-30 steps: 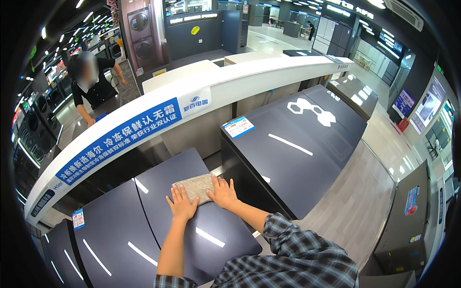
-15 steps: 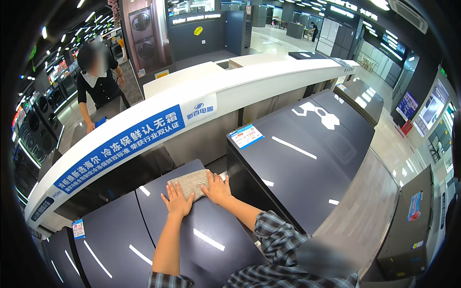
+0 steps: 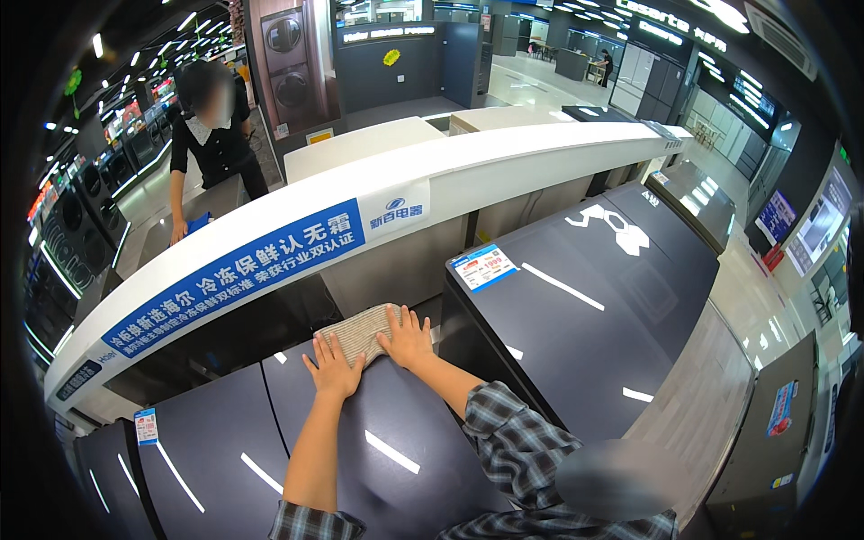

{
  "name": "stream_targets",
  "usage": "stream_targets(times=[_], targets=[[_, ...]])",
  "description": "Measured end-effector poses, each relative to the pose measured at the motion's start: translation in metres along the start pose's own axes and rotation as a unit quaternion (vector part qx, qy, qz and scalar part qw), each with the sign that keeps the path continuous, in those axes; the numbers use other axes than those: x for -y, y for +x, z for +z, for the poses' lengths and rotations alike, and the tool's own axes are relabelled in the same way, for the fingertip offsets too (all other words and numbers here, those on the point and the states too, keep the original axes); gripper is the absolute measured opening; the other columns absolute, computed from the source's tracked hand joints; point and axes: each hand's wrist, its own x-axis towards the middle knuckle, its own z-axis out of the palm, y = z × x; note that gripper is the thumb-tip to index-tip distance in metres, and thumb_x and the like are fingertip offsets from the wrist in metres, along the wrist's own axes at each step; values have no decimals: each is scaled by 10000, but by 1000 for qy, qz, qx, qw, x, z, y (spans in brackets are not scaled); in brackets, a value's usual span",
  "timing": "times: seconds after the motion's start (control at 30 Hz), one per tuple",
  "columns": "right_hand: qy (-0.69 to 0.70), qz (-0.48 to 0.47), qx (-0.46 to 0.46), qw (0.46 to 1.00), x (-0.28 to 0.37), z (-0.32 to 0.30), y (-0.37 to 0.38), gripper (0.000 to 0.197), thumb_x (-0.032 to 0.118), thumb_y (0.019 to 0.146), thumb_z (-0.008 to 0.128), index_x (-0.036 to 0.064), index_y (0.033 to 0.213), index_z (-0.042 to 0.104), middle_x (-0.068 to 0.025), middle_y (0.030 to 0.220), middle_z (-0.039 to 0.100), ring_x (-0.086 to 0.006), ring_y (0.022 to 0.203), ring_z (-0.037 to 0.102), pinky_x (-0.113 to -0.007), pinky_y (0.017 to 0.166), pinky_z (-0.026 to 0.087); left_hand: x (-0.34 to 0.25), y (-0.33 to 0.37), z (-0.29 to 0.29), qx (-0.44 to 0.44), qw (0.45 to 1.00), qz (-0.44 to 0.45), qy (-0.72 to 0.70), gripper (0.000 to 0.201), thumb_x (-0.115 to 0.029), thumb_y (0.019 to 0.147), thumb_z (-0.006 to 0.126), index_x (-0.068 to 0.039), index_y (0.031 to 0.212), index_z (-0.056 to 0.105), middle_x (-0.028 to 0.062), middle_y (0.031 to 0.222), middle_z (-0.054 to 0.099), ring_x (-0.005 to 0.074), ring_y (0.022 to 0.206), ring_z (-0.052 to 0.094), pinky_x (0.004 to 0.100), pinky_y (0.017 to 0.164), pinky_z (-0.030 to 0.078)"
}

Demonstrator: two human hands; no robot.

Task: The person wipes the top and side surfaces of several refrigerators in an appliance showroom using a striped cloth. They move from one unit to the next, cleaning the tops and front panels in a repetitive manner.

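Observation:
A beige ribbed cloth lies at the far edge of a glossy dark grey appliance lid, and part of it is under my hands. My left hand rests flat on its near left part with the fingers spread. On its right side, my right hand presses with fingers stretched out and apart. Neither hand grips the cloth. Both forearms reach forward across the lid, in rolled-up checked sleeves.
A white counter wall with a blue banner curves behind the lid. On the right, across a gap, stands another dark appliance with a price card. Beyond the wall, a person in black has one hand on a blue cloth.
Both hands have slid the cloth a little farther away, onto the lid's far edge. The whole view has shifted slightly.

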Motion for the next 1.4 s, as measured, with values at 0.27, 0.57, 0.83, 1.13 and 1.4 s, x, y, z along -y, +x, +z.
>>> stream_targets(times=[0.27, 0.57, 0.83, 1.13, 1.4], targets=[[25, 4, 29, 999, 0, -5, 20, 728, 557, 943, 436, 138, 1508, 250, -224, 1481, 354, -375, 1358, 375, -592, 1086, 304, 2, 11, -1, -6, 1000, -2, -4, 901, -632, 930, 358, -27, 1542, 92, 202, 1611, 17, 300, 1500, -25, 570, 1161, -54], [112, 51, 118, 985, 5, -11, 34, 710, 573, 934, 446, 124, 1468, 314, -207, 1406, 415, -362, 1303, 435, -563, 1049, 355, 4, 18, -9, 13, 1000, -19, -21, 893, -642, 924, 359, -56, 1547, 104, 173, 1615, 54, 277, 1502, -9, 575, 1160, -64], [-97, -111, 5, 989, 7, 0, 31, 621, 498, 1006, 322, 192, 1538, 228, -69, 1619, 127, -283, 1490, 103, -547, 1181, 84, 11, 18, 2, -32, 999, 13, 17, 802, -589, 962, 318, -91, 1554, 106, 123, 1627, 35, 244, 1503, 11, 574, 1162, -63], [-181, -127, -28, 975, 11, 1, -1, 665, 499, 995, 356, 35, 1471, 342, -164, 1506, 368, -303, 1410, 316, -516, 1168, 157, 13, 6, -12, -87, 993, 78, 25, 618, -431, 954, 462, -103, 1468, 357, 178, 1578, 187, 283, 1465, 177, 587, 1163, 42], [-74, -157, -103, 979, 22, -8, -60, 366, 272, 821, 640, -21, 1035, 591, -160, 1014, 577, -284, 967, 571, -412, 865, 469, -12, 3, 15, -173, 963, 78, -190, 330, -245, 859, 627, 3, 1069, 684, 234, 1256, 571, 377, 1125, 557, 473, 1091, 323]])
